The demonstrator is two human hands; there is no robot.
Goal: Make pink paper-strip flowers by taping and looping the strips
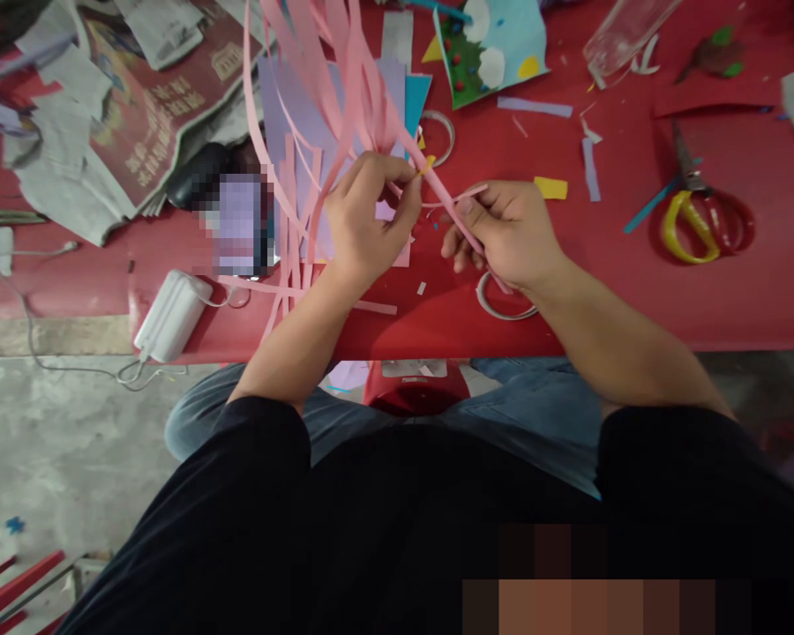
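My left hand [369,216] is closed in a pinch on a bundle of long pink paper strips [344,79] that fan up and away over the red table [635,291]. A small yellow scrap shows at its fingertips. My right hand [506,234] is closed round one pink strip [451,212] that runs diagonally from the bundle down through its fingers. Both hands hover just above the table, close together. A lilac paper sheet [318,123] lies under the strips.
Scissors with yellow and red handles [698,216] lie at the right. A tape ring [503,304] sits under my right wrist, another [440,137] behind my left hand. Newspapers [125,106], a white charger [172,313], a paper collage [493,44], a clear bottle [625,31].
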